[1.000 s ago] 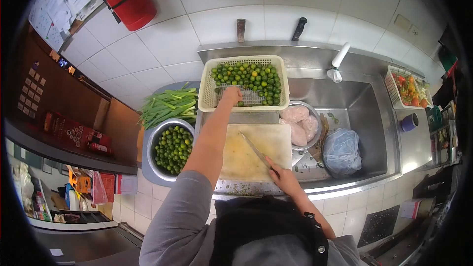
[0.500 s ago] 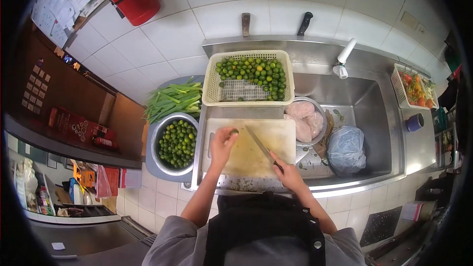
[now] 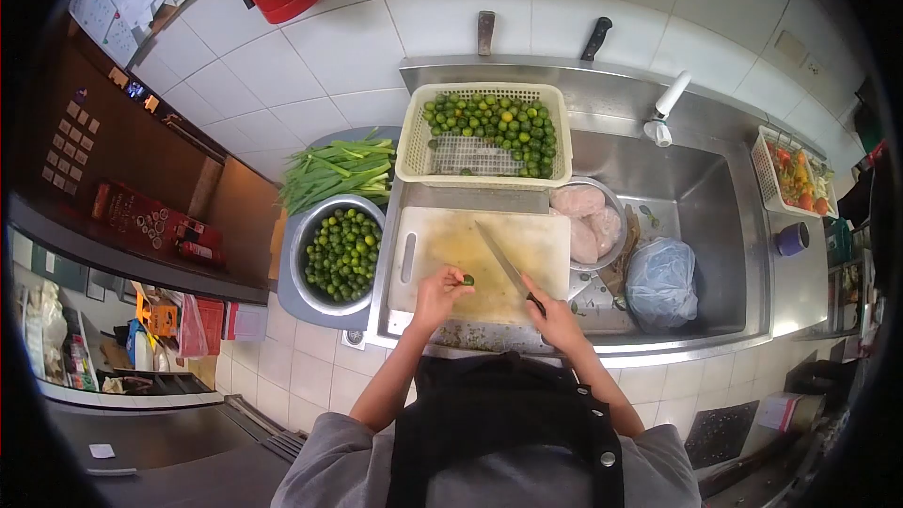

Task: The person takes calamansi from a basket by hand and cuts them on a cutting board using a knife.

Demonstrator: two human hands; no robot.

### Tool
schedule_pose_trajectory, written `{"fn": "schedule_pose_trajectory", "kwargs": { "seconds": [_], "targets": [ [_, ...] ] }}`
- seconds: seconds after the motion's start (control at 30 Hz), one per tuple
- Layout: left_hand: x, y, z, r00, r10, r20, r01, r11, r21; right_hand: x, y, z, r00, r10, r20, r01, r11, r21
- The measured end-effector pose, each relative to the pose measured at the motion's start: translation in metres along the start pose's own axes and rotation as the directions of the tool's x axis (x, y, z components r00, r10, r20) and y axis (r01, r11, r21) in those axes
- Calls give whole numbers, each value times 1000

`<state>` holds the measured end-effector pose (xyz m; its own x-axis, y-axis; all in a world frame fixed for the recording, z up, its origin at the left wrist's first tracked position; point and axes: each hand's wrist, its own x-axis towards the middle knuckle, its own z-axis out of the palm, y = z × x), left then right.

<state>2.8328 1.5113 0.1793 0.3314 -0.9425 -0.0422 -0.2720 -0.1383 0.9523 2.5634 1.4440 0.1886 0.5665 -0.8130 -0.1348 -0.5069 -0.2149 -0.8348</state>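
Note:
Between the fingertips of my left hand [image 3: 440,297] is a small green calamansi [image 3: 467,279], held over the lower left of the white cutting board [image 3: 442,226]. My right hand [image 3: 555,322] grips the dark handle of a knife [image 3: 503,259], whose long blade slants up and left across the board. Beyond the board stands a cream plastic basket [image 3: 406,146], part filled with calamansi [image 3: 508,122]. At the left, a metal bowl [image 3: 297,268] holds many more calamansi [image 3: 340,249].
Green stalks [image 3: 334,169] lie behind the bowl. Right of the board, a bowl of raw chicken [image 3: 583,216] and a blue-white plastic bag [image 3: 661,277] sit in the sink [image 3: 720,226]. A faucet [image 3: 666,108] rises behind it. A basket of vegetables [image 3: 769,188] and a purple cup [image 3: 792,239] stand farther right.
My left hand has come down and nearer to me with the calamansi, from the board's upper left to its lower part. The knife stays in my right hand. The whole view has shifted slightly.

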Motion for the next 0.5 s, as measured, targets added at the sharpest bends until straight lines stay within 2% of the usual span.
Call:
{"fn": "schedule_pose_trajectory", "kwargs": {
  "seconds": [0.07, 0.13, 0.2, 0.27, 0.4, 0.5],
  "targets": [
    [-1, -4, 5, 1000, 6, 3, -6, 1000, 6, 0, 1, 1, 1000, -17, -15, 17, 999, -46],
    [-4, -11, 10, 1000, 4, 9, -4, 1000, 14, -2, -1, 0, 1000, -22, -20, 21, 1000, -19],
    [-4, -21, 17, 1000, -17, 18, 19, 994, -104, -1, -2, -1, 999, -24, -25, 25, 1000, 7],
    [-3, -24, 20, 1000, -22, 22, 24, 996, -88, -1, -1, -1, 1000, -21, -15, 20, 999, -45],
    [-1, -31, 23, 1000, -8, 23, 9, 1000, -23, -1, -2, -1, 1000, 5, -5, -5, 1000, 4],
    [1, -34, 24, 1000, -3, 17, 4, 999, -42, -1, -5, -2, 1000, -2, 3, 2, 1000, -4]
  ]
}}
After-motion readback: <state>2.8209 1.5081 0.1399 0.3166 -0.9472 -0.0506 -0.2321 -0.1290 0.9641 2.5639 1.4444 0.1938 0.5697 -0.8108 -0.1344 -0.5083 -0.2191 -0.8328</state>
